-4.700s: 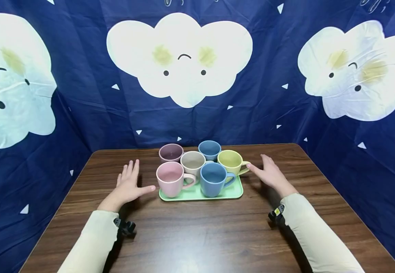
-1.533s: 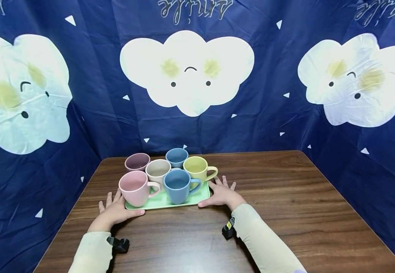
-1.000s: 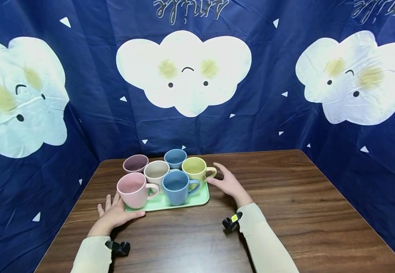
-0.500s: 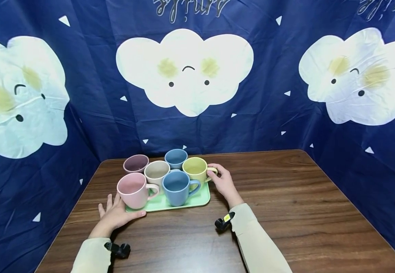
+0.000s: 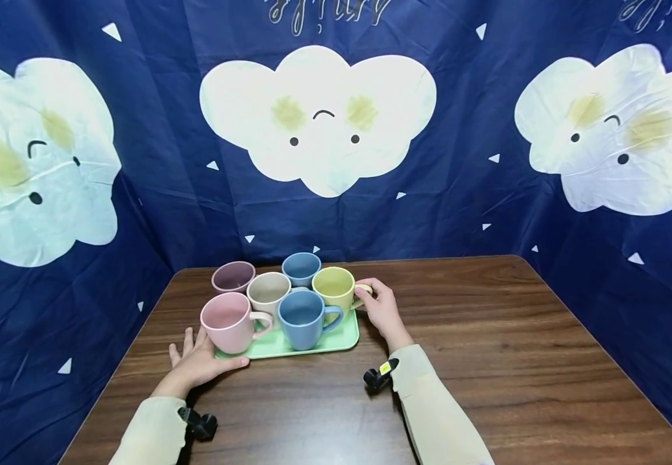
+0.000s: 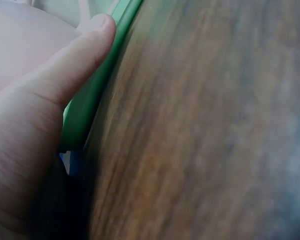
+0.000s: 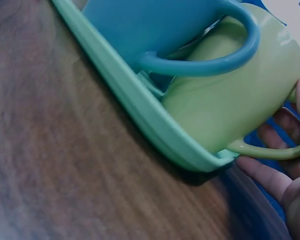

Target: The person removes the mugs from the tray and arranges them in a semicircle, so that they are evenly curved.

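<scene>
In the head view, a pale green tray (image 5: pixel 318 351) carries several mugs. My left hand (image 5: pixel 199 365) is at its front left corner with fingers spread beside the pink mug (image 5: pixel 228 326). The left thumb (image 6: pixel 82 47) lies straight along the tray's front edge in the left wrist view. My right hand (image 5: pixel 381 308) pinches the handle of the yellow-green mug (image 5: pixel 333 289) at the tray's right side. In the right wrist view, this mug's base (image 7: pixel 200 130) sits within the tray's rim (image 7: pixel 140 112). The front blue mug (image 5: pixel 301 323) partly covers it.
A grey-white mug (image 5: pixel 268 289) stands mid-tray, with a purple mug (image 5: pixel 233 278) and another blue mug (image 5: pixel 301 268) at the back. The brown wooden table (image 5: pixel 487 361) extends to the right and front. A dark blue cloud-print curtain (image 5: pixel 336 219) rises behind the table.
The tray with its mugs has shifted left, and both hands have come in to it. My right hand has left the tray's right corner and taken hold of the yellow-green mug's handle.
</scene>
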Motion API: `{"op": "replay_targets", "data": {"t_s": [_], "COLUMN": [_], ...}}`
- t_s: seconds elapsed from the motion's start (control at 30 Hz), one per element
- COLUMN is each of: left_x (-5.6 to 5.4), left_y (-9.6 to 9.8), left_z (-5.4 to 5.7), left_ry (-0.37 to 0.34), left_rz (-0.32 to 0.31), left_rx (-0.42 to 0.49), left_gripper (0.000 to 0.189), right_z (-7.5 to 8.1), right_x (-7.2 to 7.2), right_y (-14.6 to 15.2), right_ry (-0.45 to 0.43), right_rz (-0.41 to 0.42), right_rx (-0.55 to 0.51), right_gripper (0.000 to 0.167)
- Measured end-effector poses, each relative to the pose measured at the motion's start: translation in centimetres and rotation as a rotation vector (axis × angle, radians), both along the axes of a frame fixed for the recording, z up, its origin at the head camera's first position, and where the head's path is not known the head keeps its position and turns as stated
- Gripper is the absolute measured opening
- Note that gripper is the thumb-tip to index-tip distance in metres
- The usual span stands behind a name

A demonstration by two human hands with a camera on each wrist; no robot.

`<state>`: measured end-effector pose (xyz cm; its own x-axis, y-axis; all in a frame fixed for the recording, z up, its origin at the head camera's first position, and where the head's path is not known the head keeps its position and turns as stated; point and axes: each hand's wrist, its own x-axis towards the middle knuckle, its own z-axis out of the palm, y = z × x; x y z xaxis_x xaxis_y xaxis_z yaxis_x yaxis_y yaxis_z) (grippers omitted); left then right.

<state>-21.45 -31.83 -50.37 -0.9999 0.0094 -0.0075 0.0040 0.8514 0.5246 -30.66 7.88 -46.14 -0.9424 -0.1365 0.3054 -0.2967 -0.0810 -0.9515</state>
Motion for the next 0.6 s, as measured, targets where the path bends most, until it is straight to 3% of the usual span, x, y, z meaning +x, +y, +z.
{"op": "replay_targets", "data": {"t_s": [0.17, 0.47, 0.6], "left_x": [0.0, 0.4, 0.5], "left_y": [-0.3, 0.2, 0.5], "left_z": [-0.3, -0.2, 0.6], "left_ry": [0.002, 0.004, -0.003], "left_rz": [0.0, 0.01, 0.009], "left_rx": [0.014, 0.013, 0.001], "left_gripper": [0.134, 0.132, 0.129], "right_z": [0.5, -0.1, 0.4], "right_x": [-0.2, -2.1, -2.1], "right_y": [0.0, 0.8, 1.2], "right_ry": [-0.029, -0.018, 0.005], "right_rz": [-0.011, -0.029, -0.043], "right_rx": [0.002, -0.042, -0.031], "right_gripper": [0.018, 0.018, 0.018]}}
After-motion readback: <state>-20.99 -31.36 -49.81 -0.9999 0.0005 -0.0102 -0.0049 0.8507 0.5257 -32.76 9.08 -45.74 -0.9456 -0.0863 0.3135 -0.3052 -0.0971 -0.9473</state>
